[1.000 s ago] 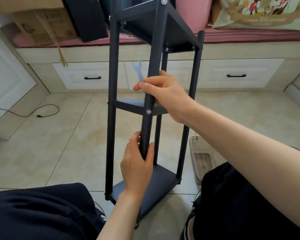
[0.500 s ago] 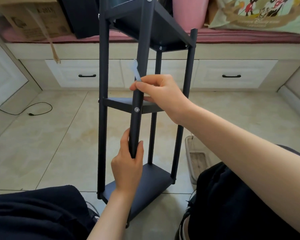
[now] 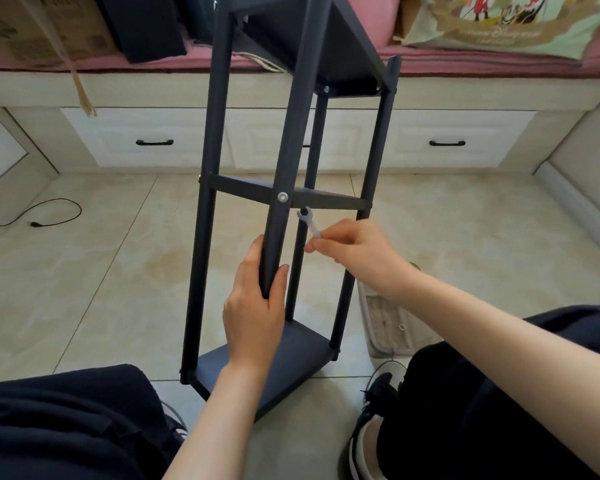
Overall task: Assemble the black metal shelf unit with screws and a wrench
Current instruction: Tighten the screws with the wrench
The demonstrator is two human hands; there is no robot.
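Observation:
The black metal shelf unit stands upright on the tiled floor between my knees, with three shelves and four posts. My left hand grips the near front post below the middle shelf. A silver screw head shows on that post at the middle shelf. My right hand pinches a small silver wrench, whose open jaw points up just under the middle shelf, right of the front post.
A pale plastic tray sits on the floor by my right knee, behind the shelf. White drawers line the back under a pink-cushioned bench with a cardboard box. A black cable lies at left.
My right hand has dropped from the front post above the middle shelf to below it, turning the wrench so its jaw sits under the shelf. The left hand keeps its grip.

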